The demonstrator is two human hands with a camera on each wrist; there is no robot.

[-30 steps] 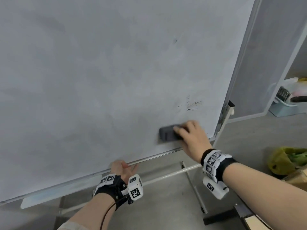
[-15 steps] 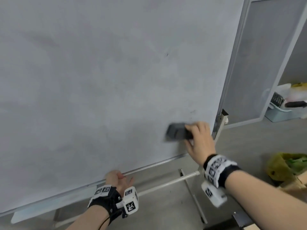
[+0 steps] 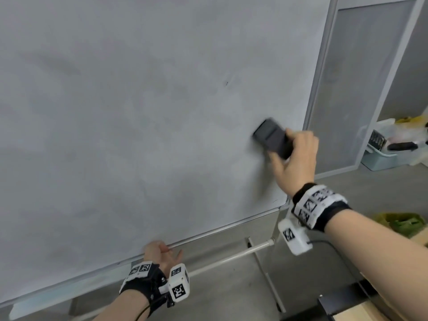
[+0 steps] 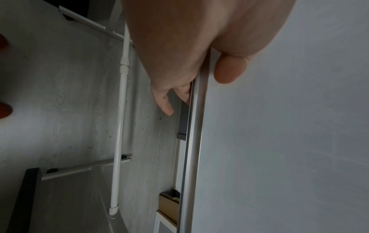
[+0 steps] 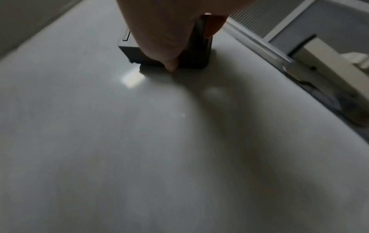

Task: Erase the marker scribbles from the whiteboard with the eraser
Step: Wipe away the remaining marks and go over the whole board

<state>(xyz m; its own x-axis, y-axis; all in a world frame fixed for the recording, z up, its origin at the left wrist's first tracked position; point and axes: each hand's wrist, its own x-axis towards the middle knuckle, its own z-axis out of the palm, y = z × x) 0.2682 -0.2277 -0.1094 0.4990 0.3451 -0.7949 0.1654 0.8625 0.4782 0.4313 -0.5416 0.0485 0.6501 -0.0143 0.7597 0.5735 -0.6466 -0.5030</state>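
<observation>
A large whiteboard on a stand fills the head view, smudged grey, with one small dark mark near its upper middle. My right hand grips a dark grey eraser and presses it flat against the board near the right edge. In the right wrist view the eraser sits under my fingers on the board surface. My left hand grips the board's bottom metal frame, thumb on the front face and fingers behind.
The stand's white crossbar and legs run below the board. A grey partition panel stands to the right. A light blue bin with items sits on the floor far right, and a green-yellow bag lies nearer.
My right hand has carried the eraser up and to the right across the board. The faint marks seen near the lower right one second ago no longer show. My left hand keeps its hold.
</observation>
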